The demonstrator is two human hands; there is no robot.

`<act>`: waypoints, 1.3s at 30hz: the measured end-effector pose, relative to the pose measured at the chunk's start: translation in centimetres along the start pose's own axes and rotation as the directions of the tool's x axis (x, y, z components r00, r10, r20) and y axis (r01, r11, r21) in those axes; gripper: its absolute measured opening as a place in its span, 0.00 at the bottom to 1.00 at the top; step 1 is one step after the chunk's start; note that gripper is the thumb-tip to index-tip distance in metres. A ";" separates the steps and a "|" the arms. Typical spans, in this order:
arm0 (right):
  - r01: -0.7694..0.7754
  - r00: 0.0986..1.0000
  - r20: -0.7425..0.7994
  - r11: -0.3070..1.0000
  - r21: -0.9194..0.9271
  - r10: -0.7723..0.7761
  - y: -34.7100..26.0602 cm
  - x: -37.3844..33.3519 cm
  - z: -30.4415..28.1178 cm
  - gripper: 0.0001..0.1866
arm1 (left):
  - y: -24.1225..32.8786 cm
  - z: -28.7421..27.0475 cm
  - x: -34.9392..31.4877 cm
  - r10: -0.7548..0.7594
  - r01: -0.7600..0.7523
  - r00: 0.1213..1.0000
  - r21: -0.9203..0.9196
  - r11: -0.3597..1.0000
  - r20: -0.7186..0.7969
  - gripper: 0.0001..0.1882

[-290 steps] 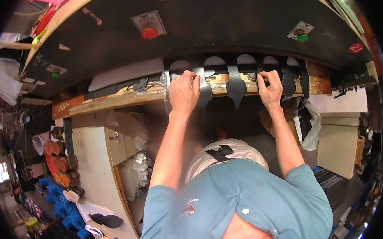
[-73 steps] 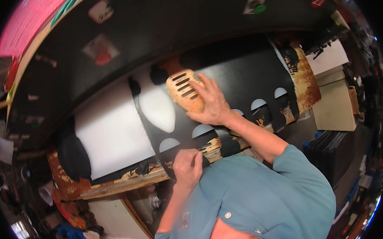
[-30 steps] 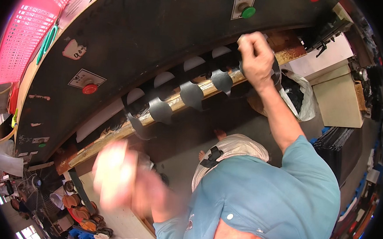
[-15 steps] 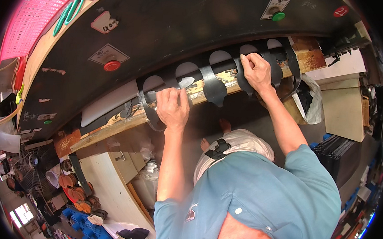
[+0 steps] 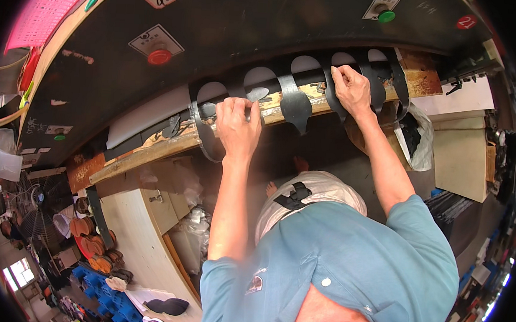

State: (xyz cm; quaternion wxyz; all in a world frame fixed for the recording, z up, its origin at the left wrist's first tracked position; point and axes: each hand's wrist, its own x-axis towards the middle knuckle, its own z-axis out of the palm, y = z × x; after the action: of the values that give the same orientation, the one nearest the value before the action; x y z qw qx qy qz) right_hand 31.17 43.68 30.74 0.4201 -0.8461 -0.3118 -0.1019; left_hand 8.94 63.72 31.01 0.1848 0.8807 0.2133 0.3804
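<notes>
A black sheet [image 5: 295, 110] with a row of rounded cut-outs hangs over the front edge of a wooden board [image 5: 151, 161]. Its narrow strips and tongue-shaped ends droop past the wood, and pale grey shows through the upper cut-outs. My left hand [image 5: 237, 129] is closed in a pinch at one strip toward the left end. Farther right, my right hand [image 5: 352, 91] pinches another strip, thumb against curled fingers. The fingers cover the exact spots they grip. Small dark scraps [image 5: 257, 93] lie on the board between my hands.
Above the board, a dark machine front carries a red button [image 5: 160, 56] and a green button [image 5: 386, 16]. A pink basket [image 5: 51, 9] sits at upper left. Below left stands a pale cabinet [image 5: 142, 225]; a plastic bag [image 5: 423, 138] hangs open at right.
The whole view has shifted slightly, with the machine front higher in the picture. Both hands keep their pinches at about the same places on the black sheet.
</notes>
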 end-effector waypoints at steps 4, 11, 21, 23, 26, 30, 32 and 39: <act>0.175 0.982 -0.068 0.985 0.001 -0.174 0.5 -1.3 0.3 0.13 | -0.3 -0.2 -1.5 -0.025 0.026 0.999 -0.020 0.999 0.047 0.10; -0.306 0.950 0.012 0.917 0.256 0.313 0.4 -7.0 -2.2 0.13 | 1.5 -2.8 -6.8 -0.069 0.079 0.991 -0.083 0.993 0.118 0.10; 0.108 0.939 0.306 0.980 0.170 -0.156 -8.9 -6.8 0.8 0.44 | 1.3 -5.4 -4.8 -0.002 0.037 0.987 -0.214 0.976 0.160 0.14; 0.207 0.917 0.334 0.976 0.066 -0.217 -11.0 -7.7 2.7 0.50 | -0.1 -3.2 -3.7 -0.029 0.054 0.979 -0.117 0.992 0.201 0.19; 0.260 0.927 0.300 0.963 -0.073 -0.227 -12.3 -9.7 4.3 0.49 | -0.5 -1.7 -5.0 0.025 -0.029 0.977 0.018 0.999 0.210 0.21; 0.231 0.929 0.304 0.973 -0.028 -0.212 -12.0 -12.3 2.8 0.45 | 0.2 -2.4 -7.8 0.063 -0.073 0.976 0.039 0.997 0.209 0.22; 0.112 0.922 0.351 0.981 0.159 -0.162 -11.4 -12.4 0.9 0.45 | 0.8 -3.0 -8.9 0.058 -0.071 0.972 0.049 0.996 0.226 0.21; -0.523 0.824 0.563 0.460 0.718 0.058 -10.9 -13.8 -5.3 0.45 | 2.6 -5.2 -9.5 0.033 -0.041 0.961 0.024 0.999 0.275 0.24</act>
State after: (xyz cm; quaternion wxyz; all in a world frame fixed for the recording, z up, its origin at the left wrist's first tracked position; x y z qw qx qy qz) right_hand 14.16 38.39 35.09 0.7020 -0.5687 -0.2559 0.3441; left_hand -0.23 57.49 29.98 0.1926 0.9314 0.1747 0.2548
